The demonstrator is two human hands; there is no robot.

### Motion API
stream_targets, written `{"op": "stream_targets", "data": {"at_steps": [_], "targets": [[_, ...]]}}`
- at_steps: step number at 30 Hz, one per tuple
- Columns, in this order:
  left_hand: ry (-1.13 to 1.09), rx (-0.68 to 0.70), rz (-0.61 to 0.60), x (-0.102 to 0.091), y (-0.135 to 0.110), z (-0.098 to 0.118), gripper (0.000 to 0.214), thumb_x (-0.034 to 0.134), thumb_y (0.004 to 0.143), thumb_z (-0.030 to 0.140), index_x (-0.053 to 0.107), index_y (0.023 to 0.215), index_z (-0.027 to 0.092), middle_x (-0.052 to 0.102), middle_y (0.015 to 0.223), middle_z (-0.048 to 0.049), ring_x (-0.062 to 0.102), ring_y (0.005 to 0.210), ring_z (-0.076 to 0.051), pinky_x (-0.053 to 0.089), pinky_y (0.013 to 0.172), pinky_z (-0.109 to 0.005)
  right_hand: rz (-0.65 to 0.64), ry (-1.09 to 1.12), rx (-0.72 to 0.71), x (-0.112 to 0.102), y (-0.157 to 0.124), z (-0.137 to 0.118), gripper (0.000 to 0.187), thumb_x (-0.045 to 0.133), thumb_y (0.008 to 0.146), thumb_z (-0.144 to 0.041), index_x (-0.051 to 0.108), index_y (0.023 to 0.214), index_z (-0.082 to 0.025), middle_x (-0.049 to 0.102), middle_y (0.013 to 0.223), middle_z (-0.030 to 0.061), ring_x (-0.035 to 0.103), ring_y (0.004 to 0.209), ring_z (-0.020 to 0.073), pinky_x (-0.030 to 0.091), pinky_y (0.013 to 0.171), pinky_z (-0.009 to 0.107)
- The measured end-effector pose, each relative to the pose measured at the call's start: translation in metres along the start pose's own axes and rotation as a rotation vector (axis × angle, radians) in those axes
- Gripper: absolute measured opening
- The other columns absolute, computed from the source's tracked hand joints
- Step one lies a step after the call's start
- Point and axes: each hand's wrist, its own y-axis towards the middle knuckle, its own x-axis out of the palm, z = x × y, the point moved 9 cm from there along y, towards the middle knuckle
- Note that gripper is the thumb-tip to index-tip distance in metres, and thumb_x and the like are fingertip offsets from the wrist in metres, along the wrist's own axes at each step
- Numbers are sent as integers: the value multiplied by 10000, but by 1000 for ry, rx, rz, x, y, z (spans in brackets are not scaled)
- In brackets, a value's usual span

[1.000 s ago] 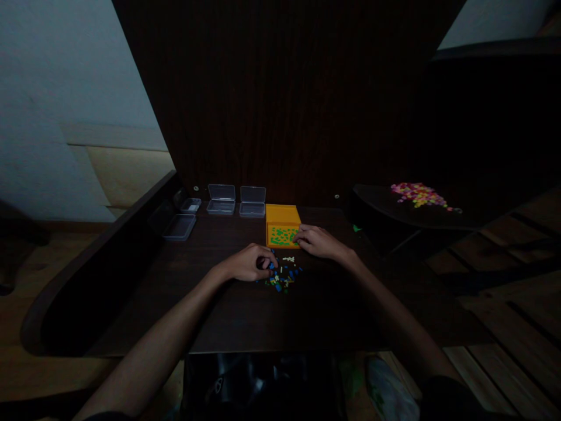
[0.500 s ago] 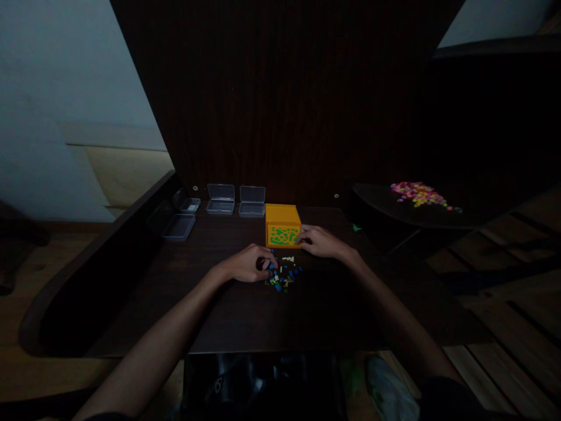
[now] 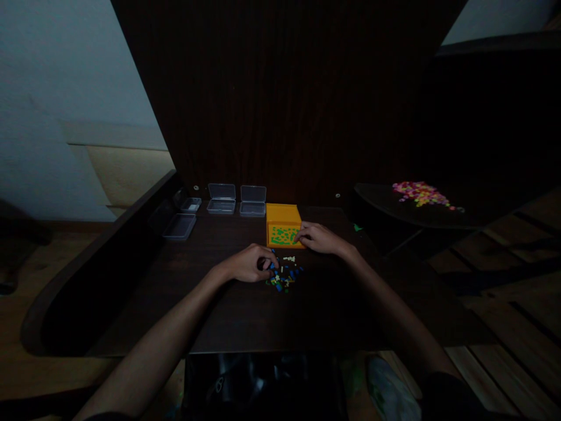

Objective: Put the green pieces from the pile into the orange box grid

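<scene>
A small pile of tiny blue, green, yellow and white pieces [image 3: 283,275] lies on the dark table [image 3: 245,316]. My left hand [image 3: 248,264] rests curled at the pile's left edge, fingertips pinched on a blue piece. Behind the pile stands an open orange box [image 3: 283,225] holding green pieces. My right hand [image 3: 319,238] lies at the box's right front corner, fingers bent and touching it; whether they pinch a piece is too dark to tell.
Clear plastic cases [image 3: 221,199] [image 3: 253,202] stand open at the table's back, with two more [image 3: 179,226] [image 3: 191,204] at the back left. A heap of pink and yellow pieces [image 3: 419,193] lies on a dark side surface to the right. A dark wooden panel rises behind the table.
My right hand has shifted slightly at the orange box's corner. My left hand stays curled at the pile with only small finger movement.
</scene>
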Motion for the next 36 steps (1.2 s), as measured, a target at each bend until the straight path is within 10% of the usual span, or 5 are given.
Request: {"op": "stream_targets", "data": {"at_steps": [21,36], "targets": [[32,7,-17,3,0,-3,219,629,723,118,716,923,140,562,677,22,523,606,-92,409,622,-201,24,159,-21,-4,-8,-8,274,552,806,-112,750,986,-173,634,951,74,589,850,173,471,799,297],[60,85,-62,6,0,6,284,635,692,62,746,919,191,553,743,7,533,717,-120,427,717,-227,-224,380,-330,26,-36,-102,195,616,831,-211,742,976,-176,709,827,32,588,679,113,428,687,218]]}}
